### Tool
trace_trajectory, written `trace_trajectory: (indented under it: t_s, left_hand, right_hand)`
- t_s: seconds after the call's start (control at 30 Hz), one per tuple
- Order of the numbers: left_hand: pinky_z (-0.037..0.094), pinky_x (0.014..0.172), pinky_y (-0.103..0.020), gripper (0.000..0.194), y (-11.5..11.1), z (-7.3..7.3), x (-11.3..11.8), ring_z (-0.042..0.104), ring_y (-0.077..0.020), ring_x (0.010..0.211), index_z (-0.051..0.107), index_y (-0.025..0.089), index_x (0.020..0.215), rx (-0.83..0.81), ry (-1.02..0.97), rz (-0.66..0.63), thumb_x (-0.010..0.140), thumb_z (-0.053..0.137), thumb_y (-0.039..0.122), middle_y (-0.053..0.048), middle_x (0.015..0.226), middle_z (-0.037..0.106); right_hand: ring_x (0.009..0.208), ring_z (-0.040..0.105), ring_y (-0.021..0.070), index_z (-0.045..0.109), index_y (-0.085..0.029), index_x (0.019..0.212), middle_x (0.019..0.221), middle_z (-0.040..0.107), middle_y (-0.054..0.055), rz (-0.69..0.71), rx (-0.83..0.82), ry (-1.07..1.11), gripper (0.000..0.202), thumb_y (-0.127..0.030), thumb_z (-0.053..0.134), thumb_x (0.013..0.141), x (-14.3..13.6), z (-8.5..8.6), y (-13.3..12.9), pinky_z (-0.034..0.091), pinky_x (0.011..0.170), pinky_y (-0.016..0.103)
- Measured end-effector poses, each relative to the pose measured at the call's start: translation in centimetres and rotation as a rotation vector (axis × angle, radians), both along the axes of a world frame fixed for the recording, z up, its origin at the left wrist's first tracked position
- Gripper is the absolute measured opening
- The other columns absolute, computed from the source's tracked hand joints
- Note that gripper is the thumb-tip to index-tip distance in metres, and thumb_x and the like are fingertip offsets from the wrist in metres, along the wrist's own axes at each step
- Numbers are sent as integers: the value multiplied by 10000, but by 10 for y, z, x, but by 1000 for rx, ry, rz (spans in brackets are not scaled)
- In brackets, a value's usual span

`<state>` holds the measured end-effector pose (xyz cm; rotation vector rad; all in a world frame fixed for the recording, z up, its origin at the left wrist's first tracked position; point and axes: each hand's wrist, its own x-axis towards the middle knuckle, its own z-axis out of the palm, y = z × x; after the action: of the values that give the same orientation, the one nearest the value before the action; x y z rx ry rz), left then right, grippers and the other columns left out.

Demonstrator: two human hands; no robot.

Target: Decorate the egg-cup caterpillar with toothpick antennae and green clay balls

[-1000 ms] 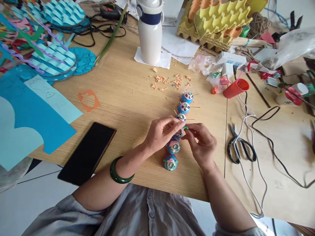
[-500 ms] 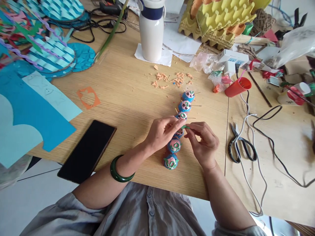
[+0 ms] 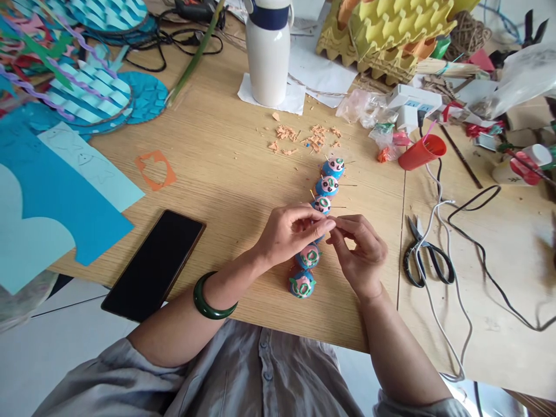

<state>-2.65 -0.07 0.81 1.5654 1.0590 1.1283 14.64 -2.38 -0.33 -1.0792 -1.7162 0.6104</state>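
Observation:
My left hand [image 3: 289, 231] and my right hand [image 3: 361, 249] meet fingertip to fingertip over a row of small blue domes. Both are closed in a pinch on a thin green strip, like modelling clay, that the fingers now hide. Beneath them, one dome is mostly covered. Nearest to me lies a blue dome [image 3: 301, 284] with pink and green trim, and behind it a similar dome [image 3: 308, 255]. Beyond my hands, the far dome [image 3: 333, 167] has a pink top, dark marks and thin sticks poking out of its sides.
A black phone [image 3: 154, 263] lies left of my arm, near blue card [image 3: 102, 223]. Scissors [image 3: 423, 249] and cables lie right. Farther back are a red cup [image 3: 421, 152], a white bottle [image 3: 268, 58], orange shavings [image 3: 317, 136] and yellow egg trays [image 3: 399, 32].
The left thumb has slid slightly right toward the right fingertips, covering the green strip that showed between them. The domes stay in their row.

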Motion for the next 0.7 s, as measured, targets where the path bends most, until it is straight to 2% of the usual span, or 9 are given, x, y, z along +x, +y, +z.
trace_trajectory:
  t_s: [0.13, 0.2, 0.27, 0.33, 0.4, 0.53, 0.6, 0.7]
  left_hand:
    - [476, 636, -231, 205, -1, -1, 0, 624, -128, 695, 769, 167, 857, -36, -15, -25, 911, 679, 343, -34, 766, 721]
    - [485, 649, -226, 209, 0, -2, 0, 632, -125, 703, 765, 162, 841, -24, -17, -5, 918, 673, 333, -33, 759, 720]
    - [495, 646, -214, 213, 1, -3, 0, 638, -117, 696, 759, 159, 822, -24, -43, 76, 910, 683, 337, -31, 758, 723]
    - [509, 607, -205, 242, 4, -4, -1, 639, -106, 653, 761, 153, 844, -99, -131, 179, 900, 693, 378, -35, 768, 733]
    - [532, 570, -206, 299, 7, -5, -2, 643, -101, 619, 769, 148, 948, -217, -277, 243, 883, 704, 432, -45, 820, 752]
    - [596, 606, -237, 373, 11, -5, -3, 674, -108, 672, 758, 152, 1100, -386, -521, 211, 830, 754, 409, -54, 916, 763]
    - [569, 556, -214, 310, 11, -4, -3, 641, -92, 637, 773, 150, 1044, -415, -577, 186, 811, 760, 354, -33, 854, 735]
    - [429, 431, -164, 232, 11, -1, -3, 524, -52, 540, 788, 151, 959, -442, -616, 169, 797, 741, 309, 9, 729, 633]
  right_hand:
    - [750, 682, 154, 734, -288, 1037, 919, 722, 31, -16, -25, 8, 224, -133, 692, 881, 0, 1, 0, 613, 596, 291]
    - [669, 655, 121, 730, -261, 965, 855, 709, 11, -33, -132, 81, 127, -171, 714, 876, -1, 3, 1, 587, 552, 253]
    - [559, 599, 87, 722, -240, 910, 743, 672, -21, -42, -306, 245, 37, -230, 732, 876, -2, 5, 2, 554, 493, 220]
    - [498, 545, 69, 724, -224, 892, 684, 642, -39, -36, -473, 434, 78, -293, 750, 865, -4, 8, 4, 548, 467, 214]
    - [510, 528, 66, 736, -212, 908, 722, 656, -30, -19, -591, 566, 150, -344, 768, 845, -4, 12, 6, 570, 487, 230]
    - [573, 556, 73, 749, -213, 950, 844, 692, -8, 9, -710, 666, 237, -386, 805, 798, -6, 17, 9, 601, 540, 249]
    - [566, 559, 75, 746, -220, 937, 792, 678, -21, 12, -716, 694, 245, -365, 838, 763, -6, 17, 9, 596, 537, 243]
    - [505, 519, 70, 735, -216, 861, 642, 610, -51, 10, -704, 688, 208, -331, 861, 740, -7, 16, 9, 574, 499, 230]
